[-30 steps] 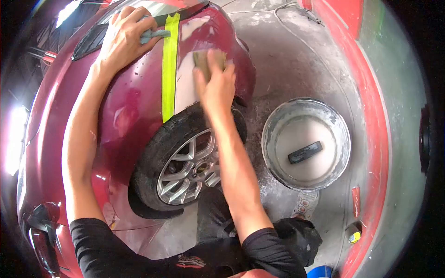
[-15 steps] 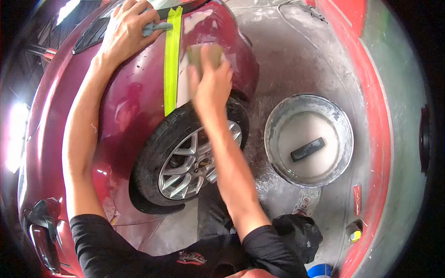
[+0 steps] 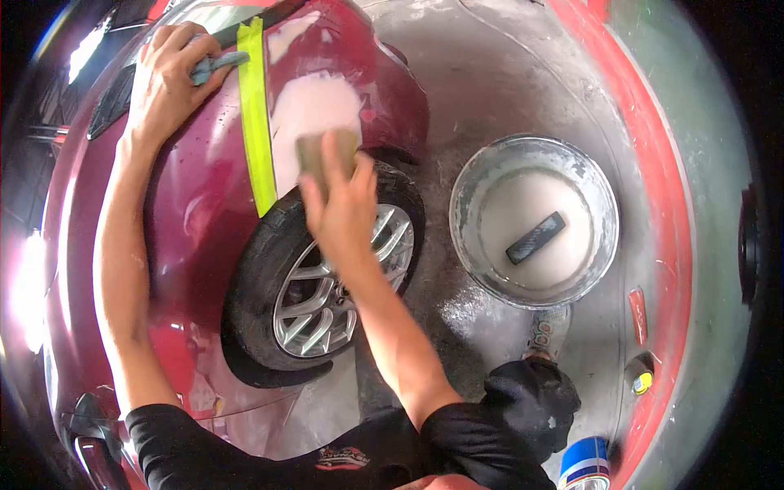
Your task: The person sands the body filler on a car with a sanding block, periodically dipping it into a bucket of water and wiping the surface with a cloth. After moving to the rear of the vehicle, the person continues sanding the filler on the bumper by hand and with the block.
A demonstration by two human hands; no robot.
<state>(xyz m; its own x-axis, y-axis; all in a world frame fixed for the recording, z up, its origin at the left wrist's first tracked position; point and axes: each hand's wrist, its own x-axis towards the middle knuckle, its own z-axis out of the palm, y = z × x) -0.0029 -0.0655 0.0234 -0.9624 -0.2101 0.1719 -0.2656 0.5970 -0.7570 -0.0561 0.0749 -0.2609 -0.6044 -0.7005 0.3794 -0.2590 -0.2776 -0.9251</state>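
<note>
My right hand (image 3: 341, 214) presses an olive-brown sanding block (image 3: 310, 155) against the lower part of a pale filler patch (image 3: 317, 98), just above the wheel (image 3: 253, 318). The fingers are slightly blurred by motion. The patch lies on a dark red car panel (image 3: 188, 220). A strip of yellow-green tape (image 3: 256, 122) runs down along the patch's left side. My left hand (image 3: 167, 77) rests higher on the panel, left of the tape, its fingers closed around a grey-blue cloth (image 3: 214, 69).
To the right stands a metal bucket (image 3: 462, 245) of milky water with a black block (image 3: 536, 238) in it. A red object (image 3: 638, 317), a small yellow-topped item (image 3: 642, 382) and a blue can (image 3: 585, 456) are along the red floor stripe (image 3: 676, 245).
My right hand has moved the sanding block down the panel toward the wheel, uncovering the upper filler patch. The view has shifted a little; my left hand still holds the cloth by the tape.
</note>
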